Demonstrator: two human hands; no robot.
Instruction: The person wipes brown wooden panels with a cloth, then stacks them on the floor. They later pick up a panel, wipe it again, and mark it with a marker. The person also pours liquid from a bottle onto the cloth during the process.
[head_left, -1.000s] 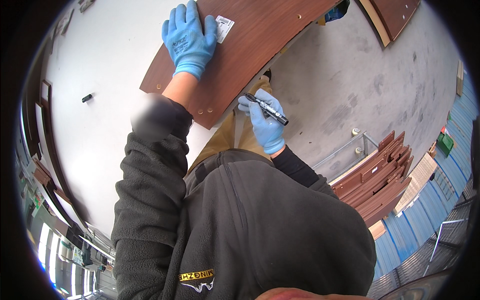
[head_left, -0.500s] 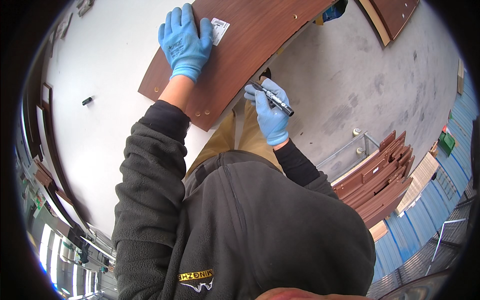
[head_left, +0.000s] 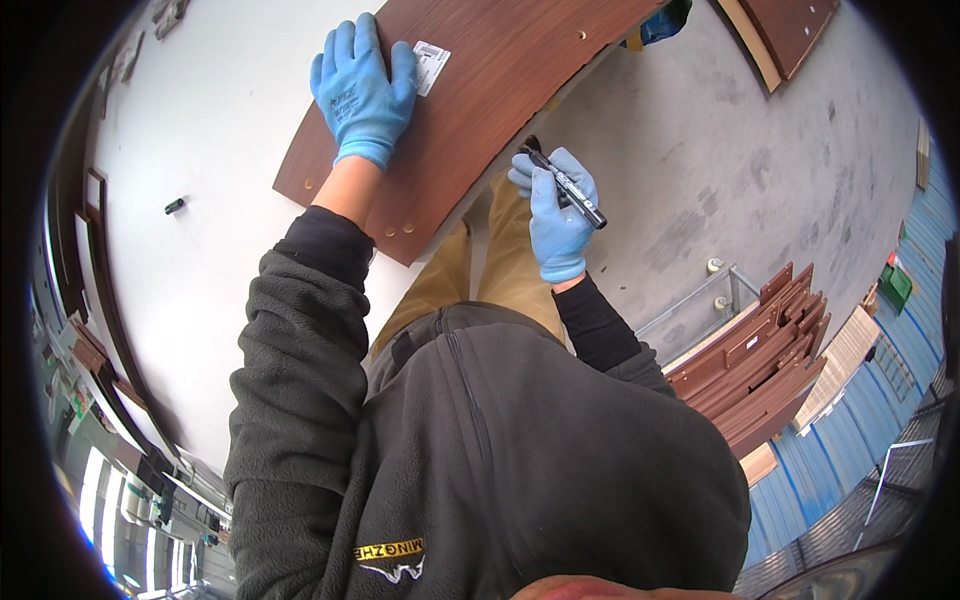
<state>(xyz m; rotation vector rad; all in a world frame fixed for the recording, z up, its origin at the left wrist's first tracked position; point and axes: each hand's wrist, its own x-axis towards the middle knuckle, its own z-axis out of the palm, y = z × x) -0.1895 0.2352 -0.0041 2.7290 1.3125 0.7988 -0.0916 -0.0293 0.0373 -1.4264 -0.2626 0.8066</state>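
A reddish-brown wood panel [head_left: 490, 85] with small round holes near its edges lies across the white tabletop [head_left: 235, 260]. My left hand [head_left: 362, 100], in a blue work glove, rests on it with fingers stretched out, next to a white label [head_left: 430, 68]. My right hand [head_left: 560, 215], gloved the same way, is wrapped round a black marker pen [head_left: 572, 190] off the near edge of the panel. The marker's tip points up and to the left, apart from the panel.
A small black cap-like piece [head_left: 174, 206] lies on the table to the left. Several brown boards [head_left: 750, 360] are stacked on a wheeled metal cart [head_left: 735, 285] at the lower right. More brown panels [head_left: 795, 35] stand at the upper right, above the grey floor [head_left: 740, 170].
My right hand has moved a little to the right with the marker, away from the panel's edge. The panel and my left hand have shifted slightly left.
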